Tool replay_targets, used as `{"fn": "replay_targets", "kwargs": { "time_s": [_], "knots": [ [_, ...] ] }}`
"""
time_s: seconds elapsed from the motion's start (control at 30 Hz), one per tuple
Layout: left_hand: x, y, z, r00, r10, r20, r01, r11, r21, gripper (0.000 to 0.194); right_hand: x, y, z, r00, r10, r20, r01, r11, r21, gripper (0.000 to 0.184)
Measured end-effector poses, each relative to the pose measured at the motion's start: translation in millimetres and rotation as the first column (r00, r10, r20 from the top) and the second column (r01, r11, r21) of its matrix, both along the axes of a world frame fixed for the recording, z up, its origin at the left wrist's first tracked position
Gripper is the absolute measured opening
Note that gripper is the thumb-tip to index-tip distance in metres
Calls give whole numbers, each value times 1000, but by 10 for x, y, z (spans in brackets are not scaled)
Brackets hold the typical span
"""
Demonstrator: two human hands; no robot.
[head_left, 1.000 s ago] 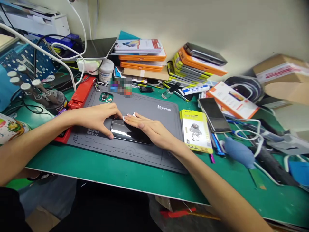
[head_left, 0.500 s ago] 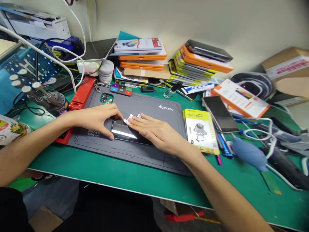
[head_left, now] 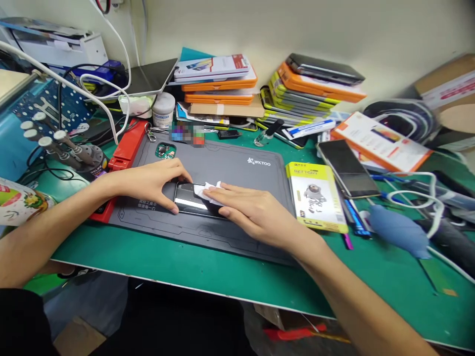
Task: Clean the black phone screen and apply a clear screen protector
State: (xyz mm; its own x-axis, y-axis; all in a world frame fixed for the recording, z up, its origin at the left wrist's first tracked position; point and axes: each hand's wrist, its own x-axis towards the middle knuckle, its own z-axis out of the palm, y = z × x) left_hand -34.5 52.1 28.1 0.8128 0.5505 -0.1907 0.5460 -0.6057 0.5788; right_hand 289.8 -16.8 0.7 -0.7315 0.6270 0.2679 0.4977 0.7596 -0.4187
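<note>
A dark phone [head_left: 187,201] lies flat, glass side up, on the grey repair mat [head_left: 230,242]. My left hand [head_left: 156,184] grips its left end, with the thumb at the near edge and the fingers at the far edge. A crumpled white wipe [head_left: 208,191] sits on the glass, pressed there by the fingers of my right hand [head_left: 256,212]. That hand and the wipe hide the right part of the phone.
Right of the mat lie a yellow battery package [head_left: 315,198], another phone [head_left: 349,168] and a blue air blower [head_left: 399,230]. Left stand a red holder [head_left: 129,146] and a screwdriver stand [head_left: 89,158]. Stacked orange boxes [head_left: 218,91] line the wall.
My right hand and the white wipe have slid a little to the right along the glass, and more of the wipe shows. My left hand keeps its hold. The view has shifted slightly.
</note>
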Motion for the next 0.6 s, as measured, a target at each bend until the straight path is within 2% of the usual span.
{"fn": "replay_targets", "kwargs": {
  "time_s": [0.17,0.4,0.6],
  "knots": [
    [-5,18,0,1000,7,-13,-7,1000,-16,81,-224,-2,21,999,-42,23,40,996,77,40],
    [-5,72,-63,1000,1,17,-1,1000,3,82,-82,-10,125,997,-73,7,72,996,48,40],
    [17,41,-52,999,15,35,-15,1000,-3,83,-231,14,101,998,-55,39,50,991,126,39]
  ]
}}
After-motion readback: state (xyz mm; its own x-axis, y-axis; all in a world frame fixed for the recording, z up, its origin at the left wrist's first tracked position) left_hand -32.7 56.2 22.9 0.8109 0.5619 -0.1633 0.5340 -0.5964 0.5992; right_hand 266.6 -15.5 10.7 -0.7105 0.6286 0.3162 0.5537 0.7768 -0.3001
